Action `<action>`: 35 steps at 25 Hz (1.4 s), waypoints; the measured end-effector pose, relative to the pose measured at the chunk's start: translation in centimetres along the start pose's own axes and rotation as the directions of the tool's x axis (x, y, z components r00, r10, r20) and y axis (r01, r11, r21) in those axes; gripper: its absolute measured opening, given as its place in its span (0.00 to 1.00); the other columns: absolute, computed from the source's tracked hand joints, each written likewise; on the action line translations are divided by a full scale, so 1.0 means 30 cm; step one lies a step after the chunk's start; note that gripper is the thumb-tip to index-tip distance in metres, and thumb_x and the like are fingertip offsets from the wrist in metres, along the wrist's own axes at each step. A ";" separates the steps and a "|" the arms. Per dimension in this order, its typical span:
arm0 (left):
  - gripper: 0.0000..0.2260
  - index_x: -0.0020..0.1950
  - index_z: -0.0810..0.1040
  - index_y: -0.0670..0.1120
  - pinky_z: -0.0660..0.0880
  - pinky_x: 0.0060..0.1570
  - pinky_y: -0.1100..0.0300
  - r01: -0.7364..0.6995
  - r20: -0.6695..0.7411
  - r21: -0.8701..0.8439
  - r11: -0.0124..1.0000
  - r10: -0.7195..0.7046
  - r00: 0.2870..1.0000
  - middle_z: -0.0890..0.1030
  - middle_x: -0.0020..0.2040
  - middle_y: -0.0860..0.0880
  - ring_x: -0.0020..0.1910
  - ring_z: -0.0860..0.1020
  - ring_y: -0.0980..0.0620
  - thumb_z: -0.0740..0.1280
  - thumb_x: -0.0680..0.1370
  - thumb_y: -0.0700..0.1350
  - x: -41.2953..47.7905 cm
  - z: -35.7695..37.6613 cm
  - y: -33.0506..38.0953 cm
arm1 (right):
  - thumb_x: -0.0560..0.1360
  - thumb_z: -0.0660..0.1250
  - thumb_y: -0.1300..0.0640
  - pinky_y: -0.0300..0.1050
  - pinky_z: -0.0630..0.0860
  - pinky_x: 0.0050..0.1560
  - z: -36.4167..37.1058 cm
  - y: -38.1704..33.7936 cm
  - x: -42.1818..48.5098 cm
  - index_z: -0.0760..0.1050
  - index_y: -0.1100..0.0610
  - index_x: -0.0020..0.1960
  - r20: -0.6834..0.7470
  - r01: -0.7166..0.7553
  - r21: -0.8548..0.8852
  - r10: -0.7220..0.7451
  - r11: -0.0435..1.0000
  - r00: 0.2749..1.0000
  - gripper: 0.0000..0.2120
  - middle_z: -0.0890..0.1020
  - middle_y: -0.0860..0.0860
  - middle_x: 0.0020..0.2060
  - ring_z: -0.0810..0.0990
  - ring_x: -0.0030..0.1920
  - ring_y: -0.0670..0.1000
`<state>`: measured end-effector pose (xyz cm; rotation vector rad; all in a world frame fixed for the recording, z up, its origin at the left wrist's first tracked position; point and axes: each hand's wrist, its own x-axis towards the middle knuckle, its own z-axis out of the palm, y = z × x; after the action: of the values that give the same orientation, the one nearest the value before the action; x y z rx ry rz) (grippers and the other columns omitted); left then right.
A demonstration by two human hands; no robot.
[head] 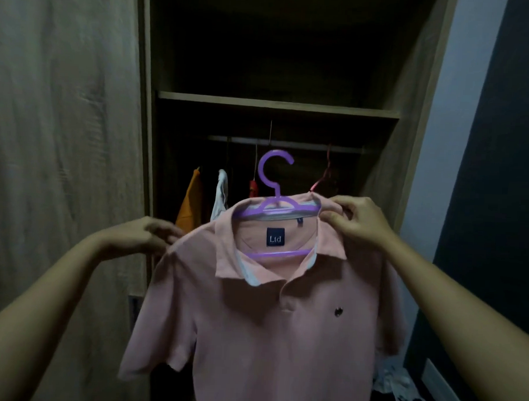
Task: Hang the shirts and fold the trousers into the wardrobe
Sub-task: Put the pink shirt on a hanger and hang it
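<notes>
Fingers of my left hand pinch the pink shirt at its shoulder; my right hand grips collar and purple hanger together. Held before the wardrobe, I reckon it needs a level lift so the hook catches the rail

A shirt on a hanger is held before the wardrobe, the left hand gripping its shoulder, the right hand its collar. Behind, garments hang on the rail under the shelf.
</notes>
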<state>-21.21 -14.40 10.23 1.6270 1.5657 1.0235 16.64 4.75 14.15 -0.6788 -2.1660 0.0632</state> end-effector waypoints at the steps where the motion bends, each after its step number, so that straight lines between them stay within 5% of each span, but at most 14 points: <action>1: 0.27 0.57 0.81 0.47 0.78 0.52 0.59 -0.040 0.008 -0.090 0.995 0.041 0.999 0.83 0.55 0.43 0.54 0.81 0.46 0.77 0.58 0.48 -0.001 0.020 0.047 | 0.68 0.65 0.40 0.39 0.66 0.33 0.010 -0.014 -0.009 0.80 0.45 0.50 0.015 0.024 -0.005 -0.024 1.000 1.000 0.16 0.76 0.28 0.32 0.74 0.34 0.33; 2: 0.31 0.60 0.79 0.48 0.78 0.54 0.59 -0.083 -0.002 -0.070 0.994 0.083 0.997 0.82 0.56 0.45 0.55 0.81 0.49 0.77 0.59 0.51 0.003 0.051 0.099 | 0.68 0.65 0.40 0.38 0.65 0.33 0.024 -0.025 -0.013 0.80 0.45 0.51 0.030 0.044 -0.011 -0.044 0.999 0.999 0.16 0.75 0.26 0.32 0.74 0.35 0.32; 6: 0.25 0.55 0.80 0.50 0.78 0.51 0.50 -0.178 0.039 0.516 0.838 0.184 0.982 0.84 0.49 0.52 0.50 0.81 0.53 0.72 0.64 0.64 -0.010 0.212 0.233 | 0.68 0.63 0.38 0.39 0.65 0.35 0.059 -0.041 -0.039 0.80 0.45 0.52 0.037 0.068 -0.035 -0.067 0.997 0.997 0.18 0.77 0.35 0.32 0.74 0.34 0.39; 12: 0.19 0.49 0.82 0.48 0.78 0.47 0.47 -0.112 -0.259 0.334 0.936 0.205 0.944 0.84 0.45 0.49 0.44 0.82 0.52 0.69 0.66 0.59 -0.094 0.417 0.328 | 0.70 0.49 0.33 0.46 0.66 0.52 0.128 -0.013 0.025 0.76 0.48 0.55 0.182 0.148 -0.198 -0.112 0.969 0.977 0.28 0.82 0.48 0.49 0.77 0.52 0.52; 16: 0.05 0.46 0.81 0.48 0.77 0.41 0.56 0.032 -0.494 0.368 0.929 0.166 0.854 0.82 0.41 0.51 0.40 0.79 0.56 0.71 0.73 0.47 -0.085 0.521 0.325 | 0.75 0.60 0.40 0.47 0.71 0.59 0.215 0.005 0.029 0.70 0.54 0.65 0.161 -0.084 0.104 0.067 0.991 0.985 0.24 0.76 0.51 0.61 0.75 0.61 0.51; 19: 0.04 0.45 0.81 0.46 0.73 0.36 0.60 0.080 -0.581 0.383 0.920 0.173 0.795 0.80 0.38 0.50 0.38 0.77 0.55 0.69 0.73 0.45 -0.022 0.548 0.316 | 0.77 0.61 0.45 0.50 0.70 0.63 0.308 0.042 0.071 0.65 0.59 0.69 0.014 -0.279 0.033 0.278 0.960 0.960 0.26 0.72 0.56 0.64 0.71 0.64 0.55; 24: 0.07 0.46 0.80 0.42 0.70 0.35 0.60 0.072 -0.636 0.332 0.940 0.167 0.753 0.80 0.39 0.47 0.39 0.76 0.52 0.67 0.75 0.45 0.195 0.535 0.286 | 0.76 0.64 0.51 0.50 0.66 0.65 0.398 0.092 0.233 0.60 0.63 0.71 -0.164 -0.429 -0.002 0.423 0.903 0.891 0.29 0.68 0.59 0.66 0.67 0.67 0.58; 30: 0.07 0.43 0.79 0.40 0.66 0.31 0.63 0.064 -0.622 0.353 0.933 0.183 0.761 0.76 0.35 0.48 0.36 0.74 0.50 0.66 0.74 0.44 0.502 0.441 0.207 | 0.72 0.69 0.55 0.51 0.65 0.66 0.496 0.203 0.452 0.48 0.60 0.75 -0.127 -0.551 0.043 0.552 0.833 0.824 0.40 0.60 0.59 0.72 0.60 0.71 0.58; 35: 0.08 0.40 0.78 0.40 0.65 0.32 0.56 0.051 -0.626 0.282 0.958 0.144 0.766 0.78 0.35 0.46 0.37 0.76 0.47 0.67 0.74 0.45 0.692 0.382 0.150 | 0.71 0.69 0.63 0.52 0.72 0.61 0.544 0.274 0.512 0.44 0.56 0.76 -0.109 -0.672 -0.001 0.668 0.740 0.736 0.43 0.68 0.60 0.67 0.68 0.66 0.58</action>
<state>-9.40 6.65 10.60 1.5852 2.2168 1.5622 0.54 22.31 12.41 -1.4354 -1.7209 0.3612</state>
